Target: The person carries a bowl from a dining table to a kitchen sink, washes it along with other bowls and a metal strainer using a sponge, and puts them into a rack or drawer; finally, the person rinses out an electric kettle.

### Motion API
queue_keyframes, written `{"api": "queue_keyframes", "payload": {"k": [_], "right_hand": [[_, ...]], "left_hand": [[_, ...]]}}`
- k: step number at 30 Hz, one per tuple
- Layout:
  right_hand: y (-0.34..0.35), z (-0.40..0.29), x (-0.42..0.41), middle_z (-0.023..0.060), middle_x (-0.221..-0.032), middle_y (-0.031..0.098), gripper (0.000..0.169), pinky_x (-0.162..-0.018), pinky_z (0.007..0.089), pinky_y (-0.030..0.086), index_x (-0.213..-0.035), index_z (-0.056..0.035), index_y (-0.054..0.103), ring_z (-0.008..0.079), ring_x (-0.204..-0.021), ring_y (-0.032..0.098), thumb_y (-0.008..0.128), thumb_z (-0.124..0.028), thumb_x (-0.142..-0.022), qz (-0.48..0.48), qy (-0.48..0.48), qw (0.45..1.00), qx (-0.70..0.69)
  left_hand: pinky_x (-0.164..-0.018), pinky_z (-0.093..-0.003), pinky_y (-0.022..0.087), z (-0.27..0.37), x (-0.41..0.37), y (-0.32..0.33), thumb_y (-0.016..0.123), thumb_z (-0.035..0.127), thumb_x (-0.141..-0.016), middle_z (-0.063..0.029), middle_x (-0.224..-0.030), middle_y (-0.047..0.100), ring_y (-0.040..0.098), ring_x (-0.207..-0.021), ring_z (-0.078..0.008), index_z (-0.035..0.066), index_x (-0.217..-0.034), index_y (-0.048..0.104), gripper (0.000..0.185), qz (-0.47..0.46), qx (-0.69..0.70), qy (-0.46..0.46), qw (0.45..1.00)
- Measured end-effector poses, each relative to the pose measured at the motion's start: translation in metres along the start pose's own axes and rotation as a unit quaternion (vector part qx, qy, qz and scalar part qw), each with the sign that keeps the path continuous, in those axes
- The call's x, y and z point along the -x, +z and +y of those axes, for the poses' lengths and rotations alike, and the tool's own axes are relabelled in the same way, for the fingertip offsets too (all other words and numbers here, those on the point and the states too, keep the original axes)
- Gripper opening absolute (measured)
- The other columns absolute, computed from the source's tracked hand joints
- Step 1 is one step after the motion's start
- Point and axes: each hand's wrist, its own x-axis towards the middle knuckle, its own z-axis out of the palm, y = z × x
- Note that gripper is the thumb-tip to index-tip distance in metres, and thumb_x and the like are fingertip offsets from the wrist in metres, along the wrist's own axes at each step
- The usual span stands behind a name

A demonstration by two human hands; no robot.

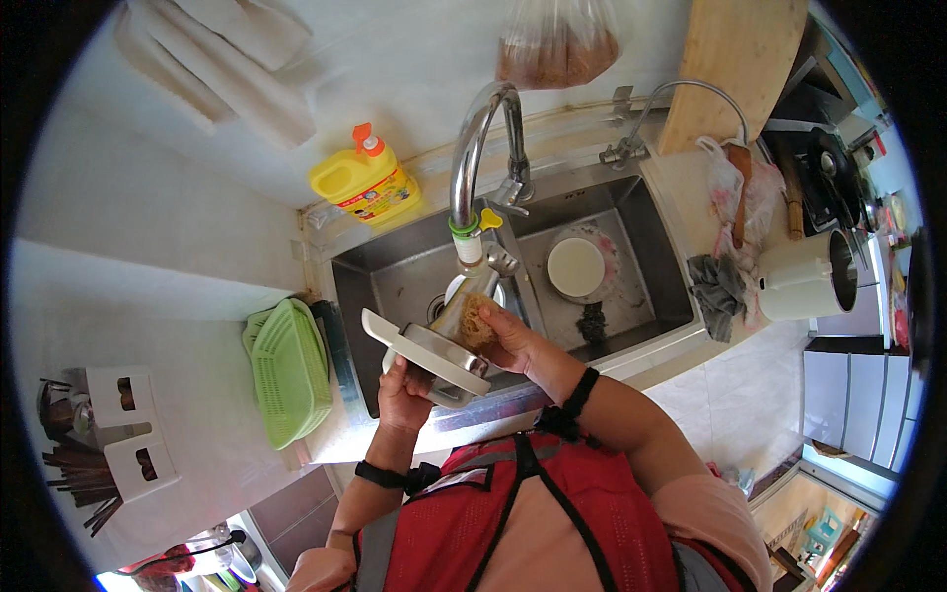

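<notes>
My left hand grips a cream plastic and metal appliance head by its underside, tilted over the left basin of a steel double sink. A tan, fibrous scrubber, which looks like a loofah, is in my right hand. It rests against the metal part of the appliance head. Directly above stands a chrome faucet with a swivel nozzle at its outlet. A pale round dish behind the held part is mostly hidden.
The right basin holds a white bowl on a patterned plate and a dark scrubber. Around the sink are yellow detergent, green baskets, a grey cloth and a cream steel-lined jug.
</notes>
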Motion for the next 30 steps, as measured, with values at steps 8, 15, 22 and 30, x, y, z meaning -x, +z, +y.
{"api": "queue_keyframes", "payload": {"k": [8, 15, 22, 30], "right_hand": [[-0.018, -0.003, -0.016, 0.0077, -0.105, 0.062, 0.035, -0.088, 0.0393, 0.047, -0.110, -0.0084, 0.056, 0.0241, -0.097, 0.060, 0.066, -0.025, -0.081, 0.076, -0.005, 0.997, 0.004], [-0.005, -0.016, -0.029, 0.0063, -0.092, 0.062, 0.026, -0.073, 0.0386, 0.052, -0.098, -0.0084, 0.058, 0.0226, -0.084, 0.062, 0.067, -0.025, -0.080, 0.193, 0.013, 0.981, 0.023], [0.019, -0.013, -0.001, 0.0113, -0.109, 0.061, 0.037, -0.090, 0.0406, 0.046, -0.116, -0.0070, 0.052, 0.0254, -0.103, 0.058, 0.062, -0.021, -0.083, 0.012, -0.060, 0.998, 0.014], [0.011, -0.017, -0.003, 0.0121, -0.118, 0.057, 0.051, -0.101, 0.0457, 0.039, -0.131, -0.0126, 0.043, 0.0283, -0.113, 0.053, 0.062, -0.018, -0.083, -0.003, -0.031, 0.999, 0.027]], "left_hand": [[-0.064, -0.0292, 0.048, 0.008, 0.011, 0.030, 0.076, 0.016, -0.072, -0.0021, -0.076, 0.067, 0.064, -0.069, -0.0150, 0.009, -0.082, 0.068, 0.015, -0.141, -0.502, 0.207, 0.828], [-0.091, -0.0394, 0.040, 0.026, 0.009, 0.049, 0.078, 0.020, -0.066, -0.0021, -0.097, 0.067, 0.062, -0.098, -0.0232, 0.016, -0.084, 0.070, 0.020, -0.293, -0.671, 0.365, 0.576], [-0.049, -0.0220, 0.035, 0.019, 0.018, 0.027, 0.071, 0.027, -0.081, 0.0058, -0.058, 0.047, 0.044, -0.052, -0.0084, 0.009, -0.085, 0.061, 0.021, -0.022, -0.068, -0.029, 0.997], [-0.053, -0.0223, 0.041, 0.018, 0.018, 0.021, 0.069, 0.030, -0.083, 0.0034, -0.059, 0.051, 0.049, -0.057, -0.0062, 0.008, -0.085, 0.063, 0.024, -0.035, -0.163, -0.019, 0.986]]}}
